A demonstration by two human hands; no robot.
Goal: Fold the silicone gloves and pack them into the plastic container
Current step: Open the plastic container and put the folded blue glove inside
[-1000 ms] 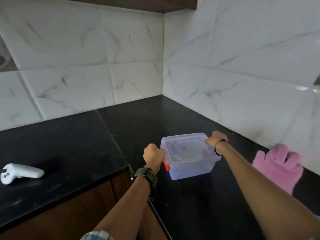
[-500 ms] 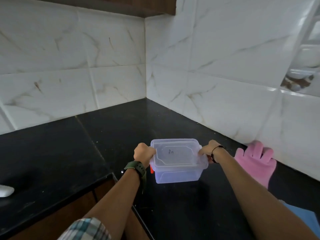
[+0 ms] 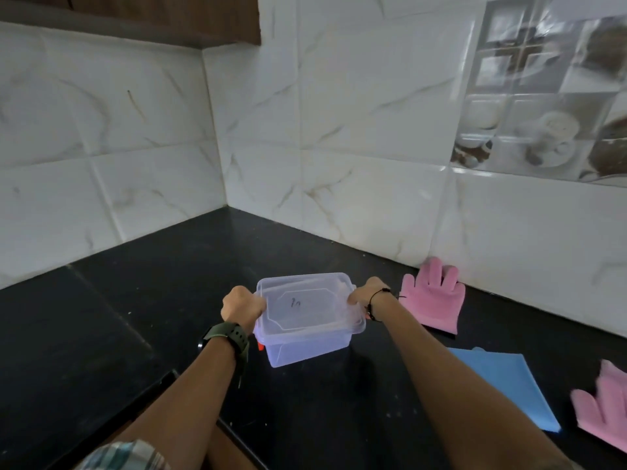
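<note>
A clear plastic container [image 3: 307, 347] with its lid on and an orange latch sits on the black counter, in the middle. My left hand [image 3: 241, 305] grips its left side; my right hand [image 3: 368, 293] grips the right side. One pink silicone glove [image 3: 432, 300] lies flat against the wall, just right of my right wrist. A second pink glove [image 3: 607, 415] lies at the right edge, partly cut off.
A blue cloth [image 3: 509, 381] lies on the black counter [image 3: 169, 283] between the two gloves. White tiled walls meet in a corner behind the container. The counter's front edge runs under my left forearm, with a wooden cabinet below.
The view has swung right, so the white controller on the left has left the frame and the blue cloth and second glove have come in. Both hands stay on the container.
</note>
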